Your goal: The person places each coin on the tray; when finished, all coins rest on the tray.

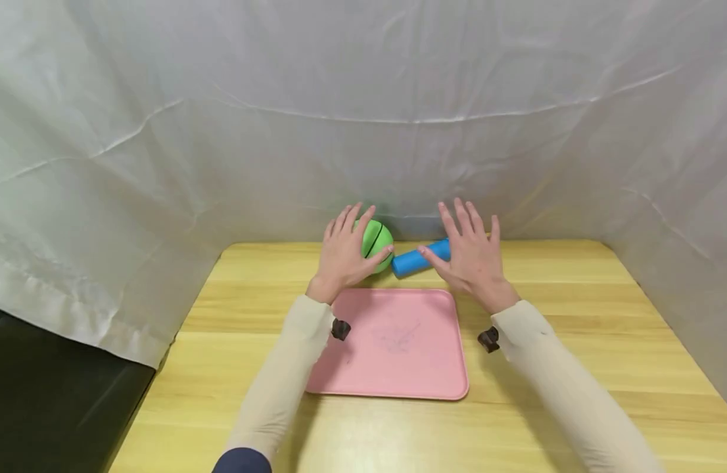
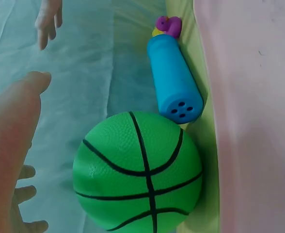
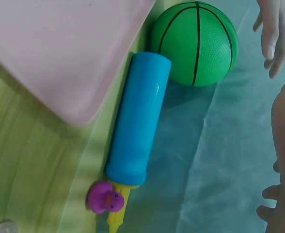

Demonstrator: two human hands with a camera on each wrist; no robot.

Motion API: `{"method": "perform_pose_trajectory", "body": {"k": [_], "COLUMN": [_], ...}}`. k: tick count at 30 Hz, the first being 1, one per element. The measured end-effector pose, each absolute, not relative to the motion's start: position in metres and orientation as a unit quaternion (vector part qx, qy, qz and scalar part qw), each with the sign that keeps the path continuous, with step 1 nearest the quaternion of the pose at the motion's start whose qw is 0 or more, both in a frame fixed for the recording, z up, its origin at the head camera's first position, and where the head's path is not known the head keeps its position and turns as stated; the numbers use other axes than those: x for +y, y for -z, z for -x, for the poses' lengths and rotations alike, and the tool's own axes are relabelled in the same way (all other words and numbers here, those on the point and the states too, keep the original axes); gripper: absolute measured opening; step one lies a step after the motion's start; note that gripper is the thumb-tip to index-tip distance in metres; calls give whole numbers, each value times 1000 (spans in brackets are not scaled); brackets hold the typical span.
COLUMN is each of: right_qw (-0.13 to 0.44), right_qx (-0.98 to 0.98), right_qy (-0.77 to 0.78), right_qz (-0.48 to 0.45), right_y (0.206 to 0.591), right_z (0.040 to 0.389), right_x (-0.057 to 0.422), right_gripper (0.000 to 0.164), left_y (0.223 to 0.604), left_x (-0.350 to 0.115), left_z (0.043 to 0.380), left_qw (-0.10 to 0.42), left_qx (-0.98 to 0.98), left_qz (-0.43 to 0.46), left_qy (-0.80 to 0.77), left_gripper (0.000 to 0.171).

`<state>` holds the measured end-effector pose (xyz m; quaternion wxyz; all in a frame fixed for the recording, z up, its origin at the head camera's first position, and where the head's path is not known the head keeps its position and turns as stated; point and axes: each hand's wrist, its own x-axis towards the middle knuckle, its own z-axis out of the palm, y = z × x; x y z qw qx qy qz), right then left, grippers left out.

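My left hand (image 1: 342, 257) hovers with fingers spread over a green toy basketball (image 1: 378, 244) with black lines; the left wrist view shows a gap between the thumb and the ball (image 2: 133, 160). My right hand (image 1: 474, 259), also spread, is above a blue cylinder (image 1: 411, 262) that lies on its side. The cylinder (image 2: 171, 73) has small holes in its near end, and a yellow piece (image 3: 117, 213) sticks out of the other. Beside that piece sits a purple rubber duck (image 3: 103, 198), hidden by my right hand in the head view. Neither hand holds anything.
A pink tray (image 1: 399, 348) lies on the wooden table (image 1: 221, 368), in front of the ball and cylinder. Grey-white cloth (image 1: 399, 79) hangs behind the table and at both sides. Small round clear objects (image 3: 7, 227) show at the right wrist view's lower left corner.
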<state>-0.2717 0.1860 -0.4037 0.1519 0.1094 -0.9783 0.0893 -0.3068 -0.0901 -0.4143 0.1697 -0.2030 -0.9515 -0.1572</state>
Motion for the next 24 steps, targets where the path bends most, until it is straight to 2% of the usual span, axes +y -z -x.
{"method": "perform_pose_trajectory", "body": {"k": [12, 24], "right_qw": [145, 141], "right_qx": [-979, -974], "right_qy": [-116, -157], "right_qz": [-88, -78], "right_y": [396, 405], "right_z": [262, 230], "right_x": [203, 239], "right_gripper": [98, 92], "left_y": [412, 428], "left_x": [-119, -153], "left_z": [292, 272], "left_qw": [191, 152], "left_qx": [-943, -951], "left_qz": [199, 160], "left_qy": [186, 216], "left_gripper": [89, 84]}}
